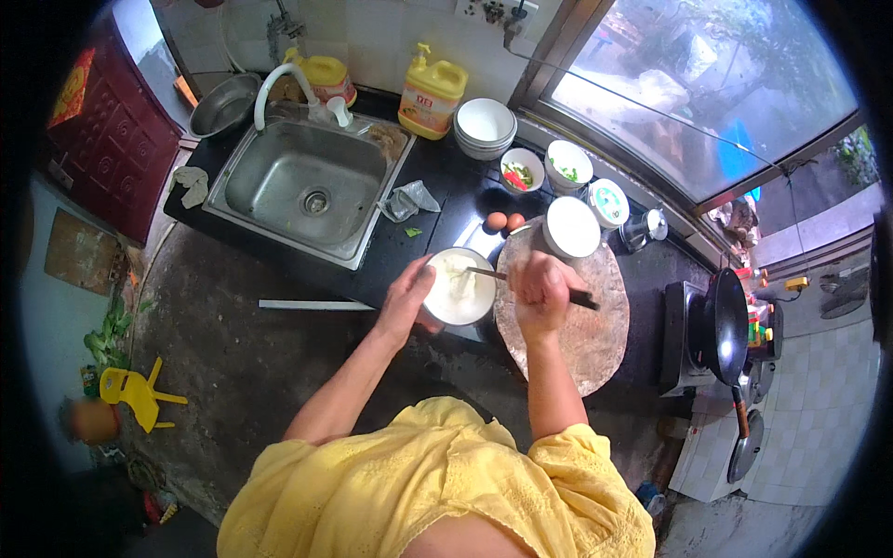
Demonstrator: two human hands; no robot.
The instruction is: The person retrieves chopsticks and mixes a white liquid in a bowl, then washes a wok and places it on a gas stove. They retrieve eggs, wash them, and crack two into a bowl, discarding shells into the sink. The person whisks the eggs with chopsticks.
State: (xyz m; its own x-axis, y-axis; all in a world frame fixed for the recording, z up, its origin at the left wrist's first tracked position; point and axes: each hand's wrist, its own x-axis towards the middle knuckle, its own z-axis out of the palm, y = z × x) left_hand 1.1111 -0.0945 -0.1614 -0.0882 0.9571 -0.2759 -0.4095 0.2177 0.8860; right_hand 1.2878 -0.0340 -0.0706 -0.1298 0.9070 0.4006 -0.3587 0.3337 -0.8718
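My left hand (406,296) grips the left side of a white bowl (486,310) at the counter's front edge. A pale, creamy white mixture (457,286) lies inside it. In my right hand (541,289) is a pair of dark chopsticks (584,300), their tips dipped into the mixture. Below my right hand sits a round, worn wooden chopping board (572,349). Another white bowl (572,227) stands over the board's far edge. Two brown eggs (497,222) rest side by side just left of that bowl.
Left of my hands is a steel sink (300,188) with a white faucet (282,77). Along the back stand yellow detergent jugs (432,97), stacked bowls (486,125), a bowl of cut vegetables (522,169) and a lidded tub (609,203). A wok (725,328) is at the right.
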